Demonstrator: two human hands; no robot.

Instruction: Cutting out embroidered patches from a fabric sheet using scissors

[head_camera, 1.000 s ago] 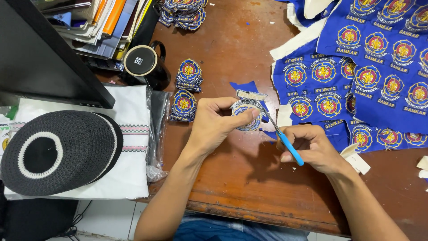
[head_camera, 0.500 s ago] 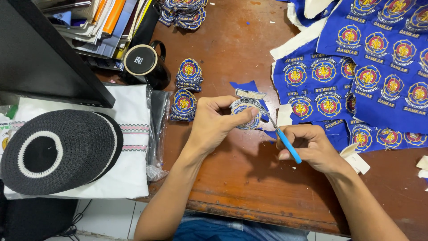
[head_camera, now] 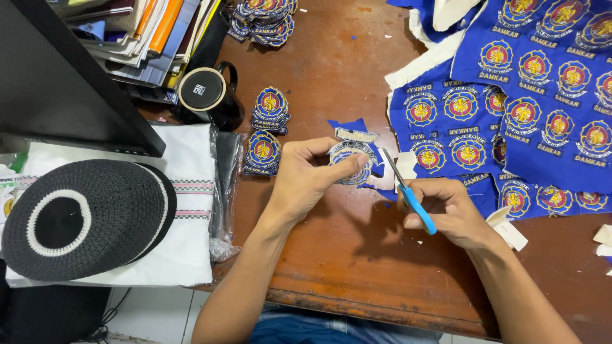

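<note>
The round embroidered patch [head_camera: 349, 162] sits pinched in the left hand [head_camera: 305, 181], thumb over its top and fingers curled behind, its pale backing side turned up and a ragged fringe of blue cloth hanging from its lower edge. It is held just above the middle of the wooden table [head_camera: 338, 255], a worn reddish-brown top with scuffed varnish at the near edge. The right hand [head_camera: 446, 210] is clenched around small scissors [head_camera: 411, 194] with bright blue plastic handles, the thin steel blades pointing up and left toward the patch's right side; I cannot tell whether the tips touch it.

Just behind the patch lie blue offcuts [head_camera: 354, 130] and a pale strip. To the right, reaching to the far right corner, spreads a sheet of blue fabric [head_camera: 548, 108] stitched with rows of round badges in yellow, red and white, its white backing showing at curled edges. Left of the hands stand two short stacks of cut patches [head_camera: 266, 130], with a larger pile [head_camera: 264, 19] at the far edge. A black mug [head_camera: 210, 95] stands near them. At the left edge rests a black knitted cap with a white ring [head_camera: 76, 216] on folded white cloth [head_camera: 185, 236] in clear wrap, and books [head_camera: 146, 32] are stacked in the far left corner.
</note>
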